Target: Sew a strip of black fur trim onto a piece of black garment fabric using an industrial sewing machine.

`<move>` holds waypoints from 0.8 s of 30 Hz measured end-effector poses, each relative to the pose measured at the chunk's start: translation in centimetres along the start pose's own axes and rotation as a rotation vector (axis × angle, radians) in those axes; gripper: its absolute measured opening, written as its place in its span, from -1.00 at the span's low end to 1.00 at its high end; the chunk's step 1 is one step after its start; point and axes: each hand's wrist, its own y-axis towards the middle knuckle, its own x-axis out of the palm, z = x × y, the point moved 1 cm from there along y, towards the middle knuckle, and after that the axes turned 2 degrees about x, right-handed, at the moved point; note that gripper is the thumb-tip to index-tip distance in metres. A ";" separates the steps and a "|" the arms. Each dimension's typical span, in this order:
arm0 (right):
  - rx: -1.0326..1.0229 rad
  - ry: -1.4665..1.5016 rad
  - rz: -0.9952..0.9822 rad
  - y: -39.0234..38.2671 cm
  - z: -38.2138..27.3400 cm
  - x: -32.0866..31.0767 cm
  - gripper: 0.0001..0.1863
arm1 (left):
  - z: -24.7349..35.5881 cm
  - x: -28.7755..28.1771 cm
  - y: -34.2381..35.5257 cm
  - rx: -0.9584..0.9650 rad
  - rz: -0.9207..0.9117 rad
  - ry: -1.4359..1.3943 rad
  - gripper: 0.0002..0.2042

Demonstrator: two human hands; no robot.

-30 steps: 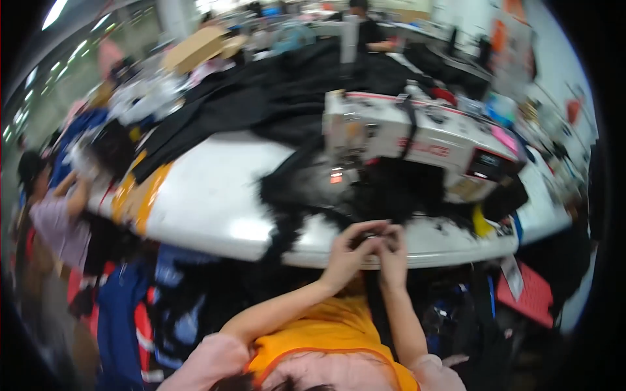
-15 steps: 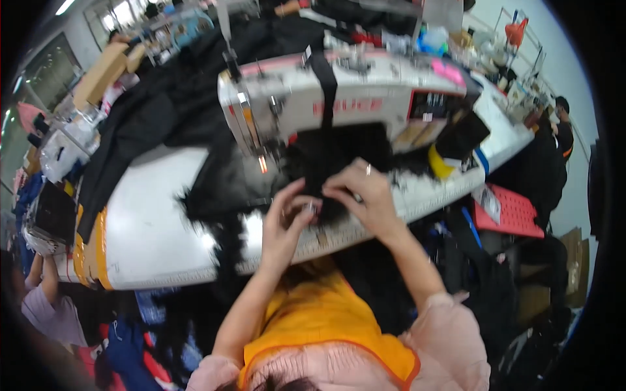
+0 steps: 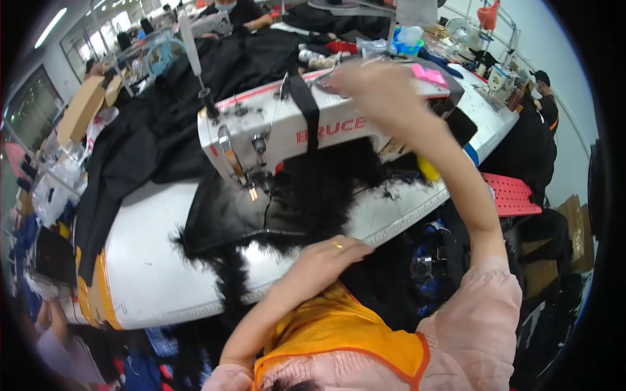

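Nearest, at the bottom of the frame, an orange apron with a red-orange border [image 3: 332, 329] covers the person's front, and just above it the left hand [image 3: 326, 266] lies palm-down at the front edge of the curved white worktable [image 3: 150, 260], its fingers bent and close together; whether anything sits beneath them cannot be told. A pale ruler strip [image 3: 407, 212] runs along that edge. Past it, centre-left, a smooth black cloth panel [image 3: 228, 212] lies flat below the needle end of the white sewing machine with red lettering [image 3: 336, 107], and a shaggy black fur strip [image 3: 231, 280] hangs from the panel over the edge. The right hand [image 3: 385, 98], badly blurred, is above the machine's top near the middle of the frame; its grip and any contact cannot be made out. If the left forearm leaned on the hanging fur, the panel could be dragged askew, and loose hairs might catch in the needle area or the thread. A hasty sweep of the right hand could snag the black strap [image 3: 308, 117] around the machine's arm. Farther off, upper left, a heap of black fabric [image 3: 156, 130] spreads out, with a dark-clothed co-worker [image 3: 241, 14] behind.
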 end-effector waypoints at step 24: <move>-0.097 0.146 -0.416 4.1 4.8 0.1 -0.89 | -1.9 -3.2 6.0 0.026 0.348 0.100 -0.72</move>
